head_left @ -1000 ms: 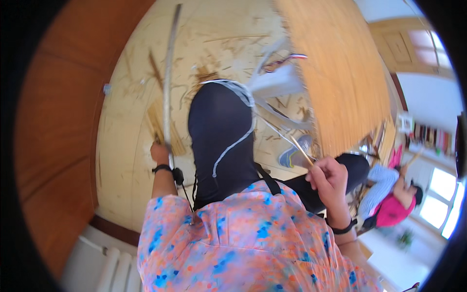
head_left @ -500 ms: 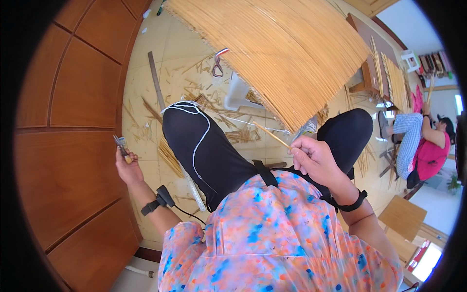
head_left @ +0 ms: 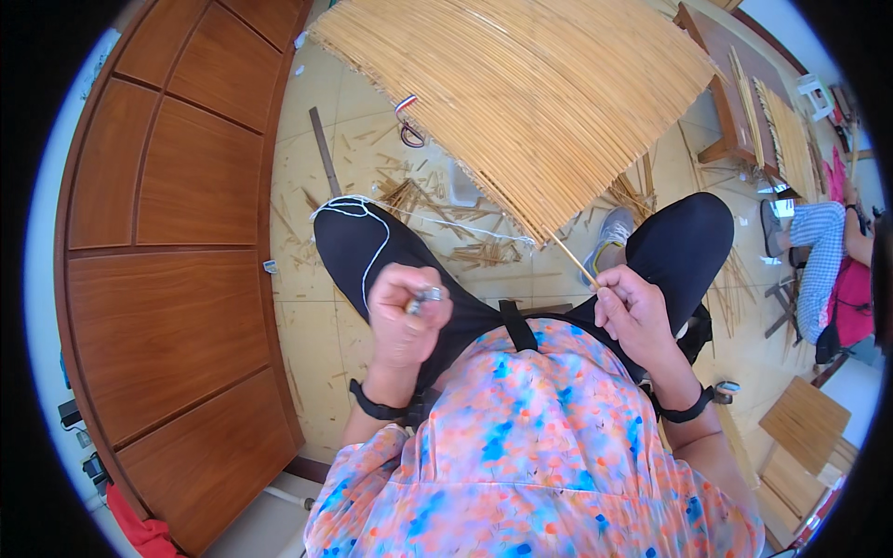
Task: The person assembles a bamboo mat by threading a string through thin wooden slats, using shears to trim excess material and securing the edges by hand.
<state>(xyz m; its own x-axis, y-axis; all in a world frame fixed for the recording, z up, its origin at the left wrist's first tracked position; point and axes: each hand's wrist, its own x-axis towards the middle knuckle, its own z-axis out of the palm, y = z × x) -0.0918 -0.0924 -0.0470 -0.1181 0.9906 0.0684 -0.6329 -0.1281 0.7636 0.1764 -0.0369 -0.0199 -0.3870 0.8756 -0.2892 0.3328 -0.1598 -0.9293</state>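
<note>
My right hand (head_left: 633, 312) pinches the near end of a thin bamboo stick (head_left: 570, 256), whose far tip reaches the near corner of a large mat of bamboo sticks (head_left: 530, 93). Over my left thigh my left hand (head_left: 402, 312) is closed, slightly blurred, around a small tool (head_left: 423, 299) with a metal end and a yellowish part; its kind is not clear. White string (head_left: 377, 216) lies looped on my left knee. A strand of it runs right to the mat's near edge.
Scissors-like dark loops (head_left: 411, 137) with a striped ribbon rest by the mat's left edge. Bamboo scraps (head_left: 484, 253) litter the tiled floor. A wooden cabinet (head_left: 167, 316) stands at left. Another person (head_left: 842, 270) sits at right, near a low table (head_left: 730, 116) and wooden stool (head_left: 805, 423).
My left hand has come from beside the cabinet to above my left thigh, still holding the small tool. The bamboo stick in my right hand now points more steeply at the mat's corner.
</note>
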